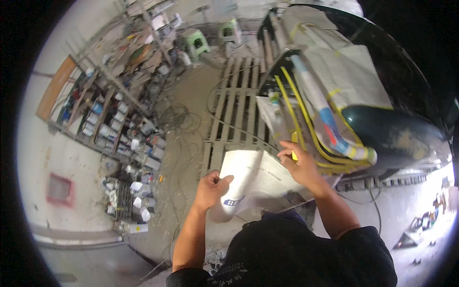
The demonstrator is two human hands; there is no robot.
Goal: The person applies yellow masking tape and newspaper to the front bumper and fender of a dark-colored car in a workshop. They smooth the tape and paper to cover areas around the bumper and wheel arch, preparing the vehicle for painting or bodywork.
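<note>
The left hand (212, 191), low centre in the frame, has its fingers clamped on the left edge of a white printed paper (251, 168), which spreads across the lower centre. The right hand (302, 167), right of centre, is beside a yellow piece (295, 142) (whether its bent fingers grip anything, I cannot tell). A dark glossy panel (382, 126) fills the right, partly papered over.

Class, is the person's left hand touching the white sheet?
Touching. The head view shows the left hand gripping the white sheet by its left edge, thumb over its face.
</note>
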